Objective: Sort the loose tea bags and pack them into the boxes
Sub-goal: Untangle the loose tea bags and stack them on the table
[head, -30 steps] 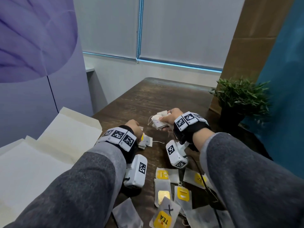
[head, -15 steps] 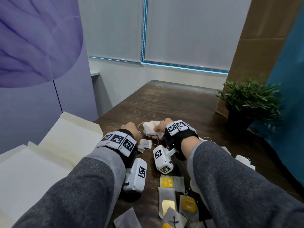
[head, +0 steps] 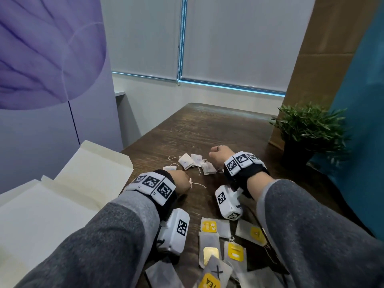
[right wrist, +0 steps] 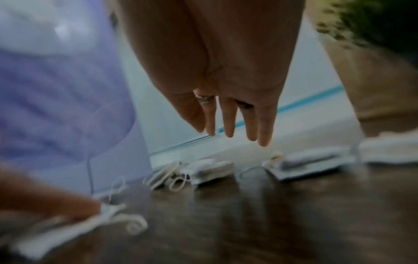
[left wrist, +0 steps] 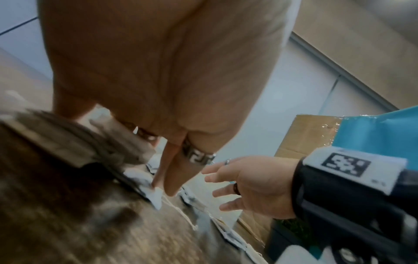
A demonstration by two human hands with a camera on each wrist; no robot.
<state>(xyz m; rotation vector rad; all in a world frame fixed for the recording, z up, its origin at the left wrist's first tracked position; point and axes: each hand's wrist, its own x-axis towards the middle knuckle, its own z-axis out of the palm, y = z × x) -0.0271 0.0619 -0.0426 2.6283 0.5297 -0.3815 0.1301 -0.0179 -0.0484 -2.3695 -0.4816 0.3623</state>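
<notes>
Right hand (head: pixel 220 156) let go of its tea bags (head: pixel 186 161); they lie on the surface (head: pixel 207 129) just below its spread, empty fingers (right wrist: pixel 228 121). Left hand (head: pixel 179 179) presses 1 tea bag (left wrist: pixel 156 196) down with straight fingers. Sorting step; next, pick matching ones.

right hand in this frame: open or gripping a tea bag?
Open. The right hand has straight, spread fingers, clear of the white tea bags; nothing held.
</notes>
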